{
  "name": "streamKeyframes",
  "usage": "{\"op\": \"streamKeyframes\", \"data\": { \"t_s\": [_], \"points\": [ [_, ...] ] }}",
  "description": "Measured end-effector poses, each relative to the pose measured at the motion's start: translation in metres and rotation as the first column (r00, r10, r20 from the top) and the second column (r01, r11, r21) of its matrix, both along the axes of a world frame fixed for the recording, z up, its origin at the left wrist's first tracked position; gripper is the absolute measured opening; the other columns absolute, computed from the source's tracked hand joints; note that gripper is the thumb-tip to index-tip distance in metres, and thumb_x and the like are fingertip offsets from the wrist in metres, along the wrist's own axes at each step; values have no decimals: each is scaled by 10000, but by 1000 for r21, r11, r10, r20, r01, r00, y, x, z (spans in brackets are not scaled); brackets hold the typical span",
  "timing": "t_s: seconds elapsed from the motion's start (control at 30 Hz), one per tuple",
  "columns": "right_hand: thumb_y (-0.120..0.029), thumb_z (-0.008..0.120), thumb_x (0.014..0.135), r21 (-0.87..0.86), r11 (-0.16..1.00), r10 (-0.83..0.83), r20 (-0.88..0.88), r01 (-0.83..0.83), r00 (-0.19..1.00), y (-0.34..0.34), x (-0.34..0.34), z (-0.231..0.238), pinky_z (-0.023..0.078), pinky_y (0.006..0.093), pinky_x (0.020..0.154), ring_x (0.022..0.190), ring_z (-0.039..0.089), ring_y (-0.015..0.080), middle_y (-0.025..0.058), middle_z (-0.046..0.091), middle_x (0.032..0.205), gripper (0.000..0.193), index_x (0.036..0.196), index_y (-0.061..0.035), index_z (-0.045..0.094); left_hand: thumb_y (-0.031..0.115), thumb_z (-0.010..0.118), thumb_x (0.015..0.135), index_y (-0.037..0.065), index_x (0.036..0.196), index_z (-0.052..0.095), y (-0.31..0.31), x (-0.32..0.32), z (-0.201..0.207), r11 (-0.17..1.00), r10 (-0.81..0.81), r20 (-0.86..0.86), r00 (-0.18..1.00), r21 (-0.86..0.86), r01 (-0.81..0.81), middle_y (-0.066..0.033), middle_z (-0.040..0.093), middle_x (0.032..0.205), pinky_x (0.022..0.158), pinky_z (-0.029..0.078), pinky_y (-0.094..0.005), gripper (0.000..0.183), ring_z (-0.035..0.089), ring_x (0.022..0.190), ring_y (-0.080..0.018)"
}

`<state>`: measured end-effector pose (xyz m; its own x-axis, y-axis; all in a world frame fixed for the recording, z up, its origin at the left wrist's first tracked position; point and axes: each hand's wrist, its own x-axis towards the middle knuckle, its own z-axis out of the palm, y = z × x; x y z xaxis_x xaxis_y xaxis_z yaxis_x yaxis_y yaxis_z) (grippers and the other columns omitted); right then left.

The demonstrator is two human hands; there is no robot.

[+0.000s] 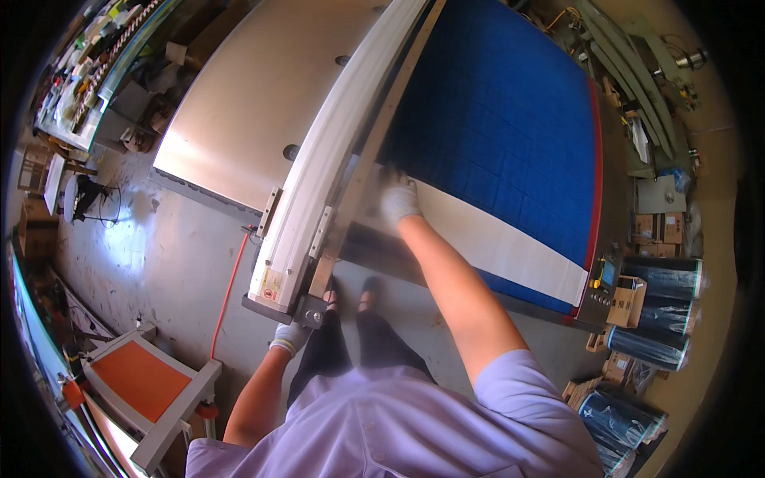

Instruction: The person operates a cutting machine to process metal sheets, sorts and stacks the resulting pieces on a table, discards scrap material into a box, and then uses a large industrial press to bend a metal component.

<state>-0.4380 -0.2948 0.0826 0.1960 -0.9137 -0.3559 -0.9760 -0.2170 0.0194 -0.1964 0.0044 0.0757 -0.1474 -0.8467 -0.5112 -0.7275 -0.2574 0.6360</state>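
A large blue fabric sheet (502,119) lies spread on a long machine table, with a white strip (510,247) along its near edge. My right hand (396,197), in a white glove, reaches forward and presses on the corner where the blue fabric meets the white strip. My left hand (289,337), also gloved, grips the near end of the long white machine beam (335,159) at its grey metal bracket. My legs and dark shoes stand just below the table's edge.
A bare metal table surface (247,103) lies left of the beam. An orange cable (227,295) runs on the concrete floor. An orange-topped cart (143,382) stands at lower left. Dark fabric rolls (661,303) and cardboard boxes sit at right beside a small control panel (606,279).
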Motion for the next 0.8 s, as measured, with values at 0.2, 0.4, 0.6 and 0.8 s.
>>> {"op": "streamKeyframes", "data": {
  "t_s": [0.2,0.4,0.6,0.8],
  "points": [
    [-535,876,540,58,998,-10,-55,13,998,8,1,9,321,465,1077,1405,274,358,124,249,1564,1246,1501,-50,249,332,625,881,84,1114,679,7,-45,-31,996,-71,-138,988,53,79,-176,676,1044,869,497,-431,345,629,977,-377],
    [-562,872,531,75,997,18,-104,-10,994,15,-15,25,307,464,1088,1420,251,377,135,224,1582,1298,1516,-33,213,310,618,881,93,1151,660,-1,-100,-22,960,-275,-67,959,-70,270,-192,673,1055,863,501,-429,349,631,983,-385],
    [-562,882,497,79,997,24,-121,-15,992,14,-10,22,284,493,1100,1422,250,408,164,195,1592,1348,1517,-6,198,245,642,852,29,1355,489,-68,-168,29,967,-21,82,996,-252,41,-233,513,1350,917,491,-443,569,578,1087,-434],
    [-207,380,952,-31,999,15,-99,-18,995,16,-9,-4,258,537,1111,1414,276,427,188,230,1581,596,1500,3,275,254,617,851,-19,1514,152,-153,-187,47,929,68,425,903,-357,99,-200,206,1578,874,511,-426,854,627,995,-379]
  ]
}}
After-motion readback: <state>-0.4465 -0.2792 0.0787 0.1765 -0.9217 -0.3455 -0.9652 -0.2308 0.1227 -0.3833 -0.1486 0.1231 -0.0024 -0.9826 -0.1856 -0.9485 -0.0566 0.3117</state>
